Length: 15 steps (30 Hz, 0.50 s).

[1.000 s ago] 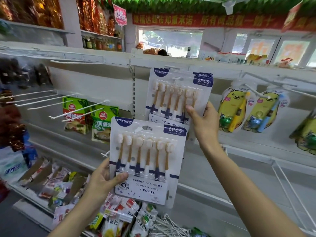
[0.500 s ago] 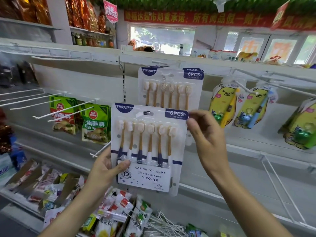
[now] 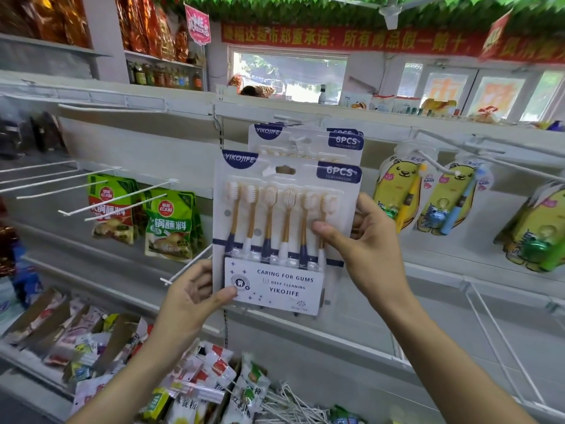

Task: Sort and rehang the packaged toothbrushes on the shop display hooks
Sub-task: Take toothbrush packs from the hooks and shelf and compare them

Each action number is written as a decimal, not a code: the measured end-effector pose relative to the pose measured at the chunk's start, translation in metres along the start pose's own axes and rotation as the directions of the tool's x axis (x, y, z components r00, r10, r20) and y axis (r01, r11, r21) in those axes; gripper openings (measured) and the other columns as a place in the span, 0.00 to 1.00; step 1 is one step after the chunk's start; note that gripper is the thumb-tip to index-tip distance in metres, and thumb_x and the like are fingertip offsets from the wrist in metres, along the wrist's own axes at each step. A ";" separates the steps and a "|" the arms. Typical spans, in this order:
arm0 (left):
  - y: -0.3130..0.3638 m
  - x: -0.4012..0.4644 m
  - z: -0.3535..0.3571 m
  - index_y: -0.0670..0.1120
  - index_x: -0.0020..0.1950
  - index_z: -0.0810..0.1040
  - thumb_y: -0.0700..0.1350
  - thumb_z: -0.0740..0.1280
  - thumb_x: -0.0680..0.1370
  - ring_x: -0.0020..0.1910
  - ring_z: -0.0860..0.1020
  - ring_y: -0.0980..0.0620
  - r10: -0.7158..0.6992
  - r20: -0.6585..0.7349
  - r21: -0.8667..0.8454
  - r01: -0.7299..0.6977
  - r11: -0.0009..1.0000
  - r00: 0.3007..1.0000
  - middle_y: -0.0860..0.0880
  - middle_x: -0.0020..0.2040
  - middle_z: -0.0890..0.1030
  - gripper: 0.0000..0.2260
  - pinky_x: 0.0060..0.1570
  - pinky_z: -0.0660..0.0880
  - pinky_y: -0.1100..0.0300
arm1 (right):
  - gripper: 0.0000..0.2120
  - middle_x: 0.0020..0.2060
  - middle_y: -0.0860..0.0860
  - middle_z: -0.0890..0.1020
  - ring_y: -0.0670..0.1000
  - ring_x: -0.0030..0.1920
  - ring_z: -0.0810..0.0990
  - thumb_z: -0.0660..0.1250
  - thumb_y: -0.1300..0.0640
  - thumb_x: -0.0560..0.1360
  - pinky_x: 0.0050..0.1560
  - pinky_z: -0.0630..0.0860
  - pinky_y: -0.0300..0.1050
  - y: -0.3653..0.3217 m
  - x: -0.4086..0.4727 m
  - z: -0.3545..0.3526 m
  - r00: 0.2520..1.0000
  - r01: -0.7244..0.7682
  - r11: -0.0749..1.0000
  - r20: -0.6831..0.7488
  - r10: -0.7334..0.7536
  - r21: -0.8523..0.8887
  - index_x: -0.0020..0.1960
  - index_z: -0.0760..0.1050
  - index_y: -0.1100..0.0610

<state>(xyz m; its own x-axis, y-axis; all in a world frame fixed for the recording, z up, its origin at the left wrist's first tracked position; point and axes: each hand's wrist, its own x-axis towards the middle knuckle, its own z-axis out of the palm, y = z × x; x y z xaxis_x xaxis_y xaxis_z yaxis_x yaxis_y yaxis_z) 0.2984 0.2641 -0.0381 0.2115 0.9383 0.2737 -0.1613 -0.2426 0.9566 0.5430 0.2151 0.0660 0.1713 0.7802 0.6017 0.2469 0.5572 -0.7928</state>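
A six-piece toothbrush pack [image 3: 284,228] is held upright in front of the white display wall, between both hands. Its label reads YIKOJIFE, with "6PCS" at the upper right and "CARING FOR GUMS" on the card at the bottom. The hang hole near its top edge sits just below the hook [image 3: 298,139] that carries the hanging packs [image 3: 305,139] of the same kind, whose tops show just above and behind it. Whether the held pack touches them cannot be told.

The left hand [image 3: 195,298] grips the pack's lower left corner, thumb pressed on the front of the label card and fingers curled behind the edge. The right hand [image 3: 363,243] pinches the right edge at mid height, thumb lying across the front over the handles of the last brushes, the other fingers wrapped behind the card.

To the right, yellow bear-shaped children's toothbrush packs [image 3: 400,197] hang on their own hooks, well apart from the held pack. To the left, green sauce packets [image 3: 171,221] hang behind bare white hooks [image 3: 116,194]. Below, a lower shelf [image 3: 39,356] holds small snack sachets in cardboard trays, and loose white hooks [image 3: 290,405] lie in a heap near the bottom edge
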 end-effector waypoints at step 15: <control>0.016 0.053 0.005 0.47 0.60 0.78 0.38 0.72 0.73 0.52 0.84 0.54 0.084 -0.004 0.114 -0.083 0.990 0.996 0.52 0.53 0.86 0.16 0.49 0.81 0.64 | 0.16 0.50 0.48 0.87 0.46 0.50 0.86 0.75 0.65 0.73 0.48 0.80 0.37 0.004 0.043 0.003 0.994 0.041 0.999 -0.100 -0.044 -0.028 0.59 0.78 0.59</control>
<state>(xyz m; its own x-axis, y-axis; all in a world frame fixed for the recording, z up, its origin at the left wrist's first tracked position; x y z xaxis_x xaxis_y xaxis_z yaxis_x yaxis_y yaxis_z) 0.3118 0.3082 -0.0075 0.1934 0.9156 0.3525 -0.0673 -0.3461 0.9358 0.5486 0.2517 0.0884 0.2544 0.7227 0.6427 0.2805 0.5808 -0.7642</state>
